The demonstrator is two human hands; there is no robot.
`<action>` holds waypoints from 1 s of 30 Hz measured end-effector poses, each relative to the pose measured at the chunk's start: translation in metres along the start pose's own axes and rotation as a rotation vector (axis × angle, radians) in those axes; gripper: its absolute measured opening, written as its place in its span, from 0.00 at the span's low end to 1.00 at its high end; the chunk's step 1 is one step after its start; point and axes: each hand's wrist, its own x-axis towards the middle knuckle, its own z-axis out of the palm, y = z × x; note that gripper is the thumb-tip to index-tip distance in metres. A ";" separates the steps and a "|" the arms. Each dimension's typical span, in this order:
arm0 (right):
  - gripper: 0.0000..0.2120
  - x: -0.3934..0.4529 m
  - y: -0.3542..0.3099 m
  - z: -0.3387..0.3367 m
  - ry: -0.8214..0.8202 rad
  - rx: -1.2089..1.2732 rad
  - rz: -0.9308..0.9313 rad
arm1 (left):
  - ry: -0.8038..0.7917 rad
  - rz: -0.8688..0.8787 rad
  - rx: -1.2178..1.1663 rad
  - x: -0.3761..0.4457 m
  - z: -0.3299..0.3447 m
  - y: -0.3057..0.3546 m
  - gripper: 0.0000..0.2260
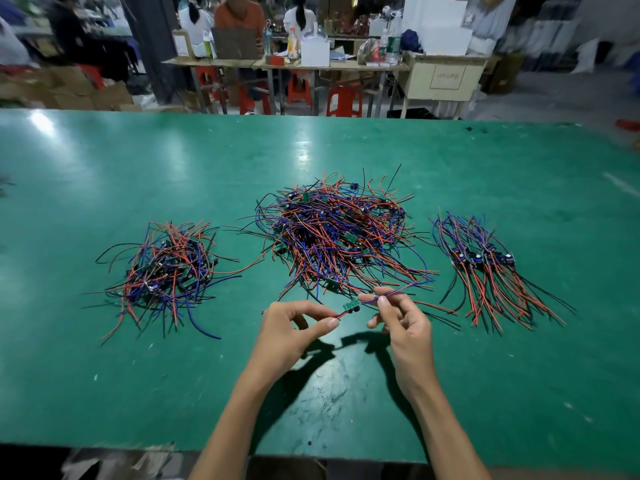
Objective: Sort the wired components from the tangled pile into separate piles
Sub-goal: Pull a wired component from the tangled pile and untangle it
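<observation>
A big tangled pile [332,233] of small green boards with red, blue and black wires lies in the middle of the green table [104,168]. A looser pile [166,271] sits to its left, and a neater, aligned pile [485,261] to its right. In front of the big pile I hold one wired component [351,305] above the table. My left hand [294,327] pinches its red wire end. My right hand [401,317] pinches its blue wires, which trail back toward the big pile.
The table's near edge [311,453] runs just below my forearms. Beyond the far edge stand another workbench [277,65] with boxes and bottles, red stools [344,100], and seated people.
</observation>
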 end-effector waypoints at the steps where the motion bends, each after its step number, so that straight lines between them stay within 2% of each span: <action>1: 0.06 0.000 -0.001 0.000 -0.003 0.004 -0.008 | 0.029 0.006 0.009 0.000 0.000 -0.001 0.03; 4: 0.06 0.000 0.000 0.003 0.013 -0.004 -0.025 | 0.088 0.020 -0.014 0.002 0.003 -0.005 0.01; 8: 0.03 0.004 0.001 0.005 0.140 0.038 0.018 | 0.152 0.007 0.011 0.004 0.011 -0.010 0.06; 11: 0.04 0.009 -0.001 0.002 0.256 0.020 0.020 | 0.265 -0.061 -0.087 0.007 0.015 -0.018 0.12; 16: 0.08 0.059 -0.035 -0.035 0.411 -0.308 -0.045 | 0.442 -0.176 -0.400 0.016 0.000 -0.025 0.16; 18: 0.11 0.095 -0.062 -0.055 0.413 -0.534 -0.098 | 0.479 -0.194 -0.453 0.018 -0.002 -0.026 0.16; 21: 0.15 0.148 -0.098 -0.082 0.415 -0.895 -0.138 | 0.443 -0.164 -0.378 0.015 0.003 -0.025 0.16; 25: 0.20 0.179 -0.106 -0.094 0.357 -1.364 0.084 | 0.426 -0.136 -0.309 0.013 0.006 -0.024 0.15; 28: 0.17 0.165 -0.082 -0.075 0.199 -1.473 0.015 | 0.434 -0.147 -0.330 0.014 0.005 -0.023 0.15; 30: 0.15 0.150 -0.061 -0.060 0.086 -1.518 0.038 | 0.431 -0.145 -0.317 0.013 0.005 -0.022 0.15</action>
